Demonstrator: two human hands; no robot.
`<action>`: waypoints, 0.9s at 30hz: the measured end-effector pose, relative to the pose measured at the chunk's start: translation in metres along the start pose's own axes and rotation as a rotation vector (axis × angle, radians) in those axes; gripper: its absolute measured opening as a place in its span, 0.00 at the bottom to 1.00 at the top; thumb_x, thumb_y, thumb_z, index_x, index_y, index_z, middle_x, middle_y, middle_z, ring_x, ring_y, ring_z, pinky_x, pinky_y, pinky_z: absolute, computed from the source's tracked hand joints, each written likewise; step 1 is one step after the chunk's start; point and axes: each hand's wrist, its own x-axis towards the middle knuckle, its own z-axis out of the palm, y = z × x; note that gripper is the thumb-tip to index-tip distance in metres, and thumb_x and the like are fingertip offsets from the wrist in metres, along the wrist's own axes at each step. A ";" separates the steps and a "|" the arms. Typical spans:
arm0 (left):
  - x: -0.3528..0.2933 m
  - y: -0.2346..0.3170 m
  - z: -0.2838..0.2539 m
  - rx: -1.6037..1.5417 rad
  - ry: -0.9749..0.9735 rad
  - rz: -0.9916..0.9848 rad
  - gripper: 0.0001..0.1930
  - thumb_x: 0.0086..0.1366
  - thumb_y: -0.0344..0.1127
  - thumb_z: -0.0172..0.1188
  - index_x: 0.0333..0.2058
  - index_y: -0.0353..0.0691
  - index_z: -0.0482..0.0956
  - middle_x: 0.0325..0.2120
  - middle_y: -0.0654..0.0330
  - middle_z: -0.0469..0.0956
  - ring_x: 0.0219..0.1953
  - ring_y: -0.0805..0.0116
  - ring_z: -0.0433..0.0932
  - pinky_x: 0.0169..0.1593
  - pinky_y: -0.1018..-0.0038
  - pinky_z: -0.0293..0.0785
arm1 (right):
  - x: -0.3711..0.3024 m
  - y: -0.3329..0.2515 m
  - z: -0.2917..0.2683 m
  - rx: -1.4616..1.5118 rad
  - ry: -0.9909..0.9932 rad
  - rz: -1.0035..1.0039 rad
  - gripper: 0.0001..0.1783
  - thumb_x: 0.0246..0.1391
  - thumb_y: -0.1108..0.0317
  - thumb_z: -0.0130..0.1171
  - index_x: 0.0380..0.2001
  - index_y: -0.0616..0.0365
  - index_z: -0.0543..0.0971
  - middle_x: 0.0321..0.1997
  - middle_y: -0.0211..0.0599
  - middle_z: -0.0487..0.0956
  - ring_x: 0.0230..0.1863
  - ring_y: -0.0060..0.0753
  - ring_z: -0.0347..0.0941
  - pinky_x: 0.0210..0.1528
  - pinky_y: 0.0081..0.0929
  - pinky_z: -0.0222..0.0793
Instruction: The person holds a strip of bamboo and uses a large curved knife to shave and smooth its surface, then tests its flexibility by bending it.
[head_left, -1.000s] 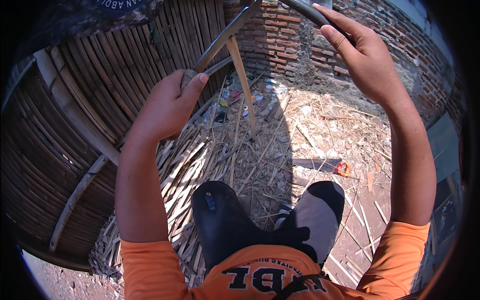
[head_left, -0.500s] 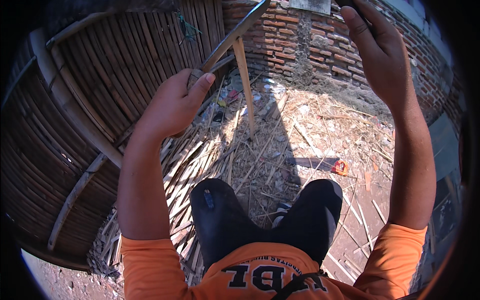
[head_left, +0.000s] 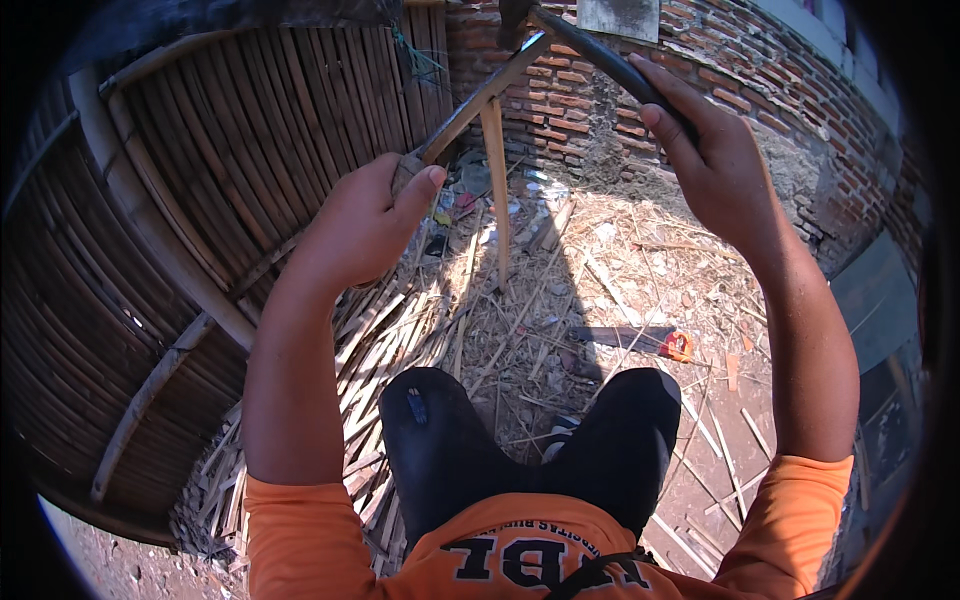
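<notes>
A slatted wall (head_left: 290, 110) fills the left; a brick wall (head_left: 570, 105) stands ahead. Split sticks (head_left: 385, 330) litter the ground (head_left: 735, 415). The left hand (head_left: 360, 220) clasps a long knife (head_left: 470, 112), blade across an upright stick's (head_left: 497, 180) top; the right hand (head_left: 718, 165) grips a hammer (head_left: 605, 58), head near the blade's tip.

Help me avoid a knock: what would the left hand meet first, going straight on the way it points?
Probably the wooden stick, near its top: the left hand points along the knife, which seems to touch it there. Depth is hard to judge.
</notes>
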 end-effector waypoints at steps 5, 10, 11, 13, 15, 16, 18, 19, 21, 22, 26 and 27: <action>-0.003 -0.003 0.003 0.013 -0.020 0.000 0.24 0.74 0.57 0.54 0.32 0.40 0.71 0.16 0.68 0.65 0.15 0.79 0.61 0.19 0.72 0.60 | 0.003 0.006 -0.007 0.114 0.177 -0.066 0.25 0.70 0.56 0.55 0.67 0.48 0.73 0.39 0.40 0.82 0.38 0.24 0.73 0.45 0.29 0.70; -0.015 0.006 0.006 0.098 -0.013 0.041 0.25 0.74 0.58 0.53 0.30 0.40 0.72 0.17 0.66 0.65 0.20 0.75 0.64 0.25 0.67 0.63 | -0.024 -0.001 -0.005 -0.009 -0.083 0.100 0.24 0.69 0.58 0.56 0.65 0.50 0.74 0.28 0.40 0.81 0.29 0.24 0.73 0.38 0.30 0.71; -0.014 0.005 0.008 0.117 -0.006 0.060 0.25 0.74 0.57 0.53 0.29 0.40 0.72 0.17 0.66 0.66 0.22 0.74 0.65 0.27 0.66 0.63 | -0.025 -0.005 -0.009 0.008 -0.081 0.149 0.24 0.69 0.59 0.57 0.65 0.50 0.74 0.30 0.41 0.81 0.30 0.25 0.74 0.39 0.30 0.71; -0.015 0.010 0.009 0.069 -0.027 0.050 0.25 0.74 0.57 0.53 0.29 0.39 0.72 0.17 0.65 0.66 0.23 0.74 0.65 0.28 0.66 0.63 | -0.030 0.004 -0.015 0.140 0.098 0.046 0.24 0.69 0.60 0.57 0.66 0.49 0.73 0.31 0.41 0.82 0.30 0.26 0.73 0.38 0.30 0.71; -0.016 0.010 0.009 0.048 -0.038 0.037 0.25 0.74 0.57 0.53 0.30 0.39 0.72 0.18 0.65 0.66 0.23 0.73 0.65 0.29 0.65 0.64 | -0.035 0.007 -0.013 0.158 0.183 -0.008 0.25 0.69 0.61 0.57 0.66 0.48 0.73 0.32 0.41 0.82 0.30 0.26 0.74 0.38 0.30 0.71; -0.016 0.010 0.008 0.047 -0.041 0.038 0.25 0.74 0.57 0.53 0.30 0.38 0.72 0.18 0.64 0.66 0.24 0.74 0.65 0.29 0.65 0.63 | -0.041 0.006 -0.013 0.101 0.183 -0.008 0.25 0.69 0.61 0.57 0.67 0.48 0.72 0.32 0.41 0.82 0.30 0.26 0.74 0.38 0.30 0.71; -0.017 0.010 0.006 0.075 -0.039 0.048 0.25 0.74 0.57 0.53 0.30 0.38 0.73 0.18 0.64 0.66 0.24 0.73 0.64 0.29 0.65 0.63 | -0.050 0.004 -0.018 0.022 0.007 0.073 0.25 0.69 0.60 0.56 0.67 0.47 0.72 0.34 0.41 0.83 0.33 0.28 0.77 0.39 0.29 0.71; -0.017 0.011 0.007 0.102 -0.038 0.062 0.25 0.74 0.57 0.53 0.30 0.38 0.73 0.18 0.64 0.66 0.24 0.73 0.64 0.29 0.65 0.63 | -0.050 0.003 -0.023 -0.003 -0.030 0.134 0.25 0.69 0.58 0.56 0.67 0.46 0.72 0.36 0.41 0.84 0.33 0.29 0.77 0.40 0.28 0.71; -0.016 0.013 0.007 0.116 -0.048 0.077 0.25 0.74 0.57 0.53 0.31 0.37 0.73 0.19 0.64 0.66 0.24 0.73 0.64 0.29 0.64 0.63 | -0.052 0.012 -0.026 -0.047 0.200 -0.031 0.26 0.69 0.56 0.56 0.68 0.45 0.71 0.40 0.41 0.85 0.32 0.27 0.78 0.40 0.28 0.72; -0.017 0.013 0.008 0.103 -0.056 0.071 0.25 0.74 0.57 0.53 0.31 0.37 0.73 0.19 0.63 0.66 0.24 0.73 0.64 0.29 0.64 0.63 | -0.054 0.014 -0.030 -0.027 0.253 -0.062 0.26 0.69 0.55 0.56 0.68 0.45 0.71 0.41 0.41 0.86 0.32 0.27 0.78 0.40 0.28 0.72; -0.019 0.016 0.009 0.100 -0.067 0.083 0.25 0.74 0.56 0.53 0.31 0.37 0.72 0.19 0.63 0.66 0.24 0.73 0.64 0.29 0.64 0.63 | -0.068 0.010 -0.034 -0.009 0.214 0.015 0.27 0.68 0.55 0.56 0.68 0.44 0.71 0.43 0.42 0.86 0.31 0.27 0.79 0.38 0.29 0.73; -0.019 0.015 0.010 0.102 -0.061 0.105 0.25 0.74 0.57 0.53 0.31 0.37 0.72 0.19 0.63 0.66 0.24 0.72 0.64 0.29 0.64 0.64 | -0.070 0.004 -0.033 -0.008 0.088 0.119 0.26 0.68 0.56 0.56 0.68 0.42 0.71 0.42 0.43 0.86 0.30 0.28 0.79 0.37 0.29 0.72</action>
